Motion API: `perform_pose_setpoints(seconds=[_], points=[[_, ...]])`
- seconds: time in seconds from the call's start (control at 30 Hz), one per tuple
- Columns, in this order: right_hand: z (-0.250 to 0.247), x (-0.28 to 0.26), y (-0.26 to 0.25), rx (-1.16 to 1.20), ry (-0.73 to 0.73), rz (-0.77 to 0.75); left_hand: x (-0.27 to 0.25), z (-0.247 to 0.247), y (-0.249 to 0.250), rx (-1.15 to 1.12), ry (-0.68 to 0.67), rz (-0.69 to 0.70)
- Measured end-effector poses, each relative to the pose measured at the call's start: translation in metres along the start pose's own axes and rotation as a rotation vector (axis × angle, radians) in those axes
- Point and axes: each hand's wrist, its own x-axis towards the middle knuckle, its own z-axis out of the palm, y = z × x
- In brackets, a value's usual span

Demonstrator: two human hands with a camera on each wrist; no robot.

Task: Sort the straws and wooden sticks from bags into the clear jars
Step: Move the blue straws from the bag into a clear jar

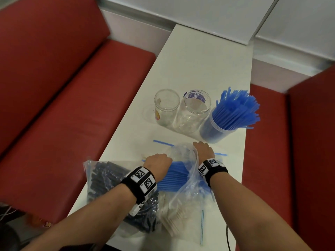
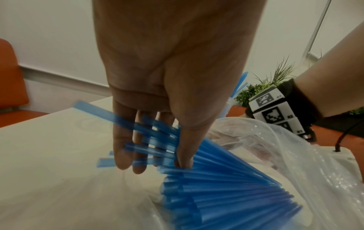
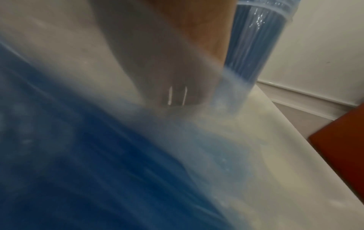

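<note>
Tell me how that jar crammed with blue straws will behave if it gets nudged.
The jar of blue straws looks top-heavy: the straws fan out far above and past its rim, leaning right, so it may tip that way. It stands near the table's right edge, so a tip could spill them off. Probably light; it may slide easily.

Three clear plastic jars stand upright in a row: the left one (image 1: 166, 106) and the middle one (image 1: 193, 111) hold nothing, and the right one (image 1: 217, 130) is packed with blue plastic straws (image 1: 235, 109). Nearer than the jars lie three clear zip bags side by side, one of dark straws (image 1: 105, 180), one of pale wooden sticks (image 1: 174, 216) and an open one of blue straws (image 1: 175, 175). A loose blue straw (image 1: 163, 142) lies between bags and jars.
</note>
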Motion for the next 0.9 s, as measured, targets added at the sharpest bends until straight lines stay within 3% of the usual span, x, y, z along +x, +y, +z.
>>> perform_pose_setpoints(seconds=[0.17, 0.37, 0.53, 0.67, 0.83, 0.9], points=[[-0.007, -0.006, -0.001, -0.022, -0.003, 0.044, -0.004, -0.011, 0.004, 0.059, 0.021, -0.014], [-0.042, -0.030, -0.005, 0.309, 0.016, 0.032, -0.017, -0.034, 0.011, 0.196, 0.054, -0.027], [-0.072, -0.056, -0.008, 0.428, 0.233, -0.046, -0.029, -0.058, 0.016, 0.218, -0.035, -0.009], [-0.089, -0.082, -0.021, 0.787, 0.331, -0.198, -0.043, -0.082, 0.021, 0.275, -0.043, -0.008], [-0.078, -0.110, -0.043, 0.801, 0.105, -0.369, -0.060, -0.114, 0.026, 0.388, 0.083, 0.026], [-0.072, -0.112, -0.051, 0.793, 0.149, -0.333, -0.067, -0.128, 0.032, 0.419, 0.087, 0.010]])
